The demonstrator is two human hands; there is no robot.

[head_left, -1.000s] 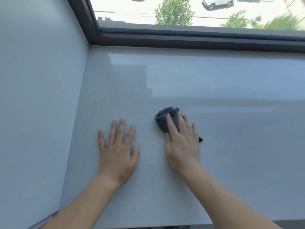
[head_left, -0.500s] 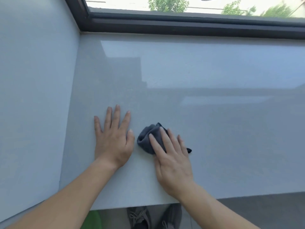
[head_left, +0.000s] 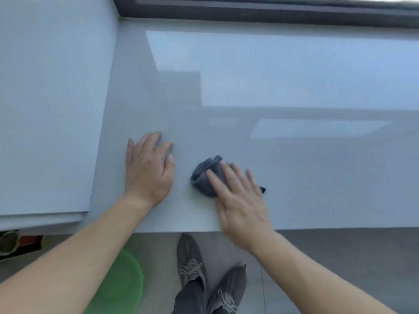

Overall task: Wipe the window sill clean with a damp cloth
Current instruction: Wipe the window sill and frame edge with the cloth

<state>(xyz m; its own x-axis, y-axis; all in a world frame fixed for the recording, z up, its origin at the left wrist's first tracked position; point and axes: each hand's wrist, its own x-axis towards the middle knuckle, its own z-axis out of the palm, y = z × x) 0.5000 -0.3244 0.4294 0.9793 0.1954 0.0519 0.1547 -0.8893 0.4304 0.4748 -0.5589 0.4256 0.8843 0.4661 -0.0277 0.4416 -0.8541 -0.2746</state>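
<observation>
- Currently pressing down on bunched dark grey cloth (head_left: 205, 179) with right hand (head_left: 241, 200); fingers straight and spread, laid over cloth's near-right part, not curled round it, somewhat motion-blurred.
- Cloth under and just ahead-left of right fingertips, lying on window sill (head_left: 306, 173); small dark corner poking out on little-finger side of right hand.
- Left of cloth and apart from it: left hand (head_left: 148, 171), palm down flat on sill, fingers straight and close together, thumb lying alongside on cloth's side, holding nothing.
- Both hands near sill's front edge, right wrist crossing over that edge.
- Far ahead of both hands: dark window frame (head_left: 249, 10) along back of sill, with pale reflections on glossy sill surface in between.
- Left of left hand: pale side wall (head_left: 52, 98) meeting sill.
- Below hands, past front edge: grey floor (head_left: 340, 257), two grey lace-up shoes (head_left: 192, 266) roughly below right hand, green round object (head_left: 122, 286) below left hand; cannot tell what kind of object.
</observation>
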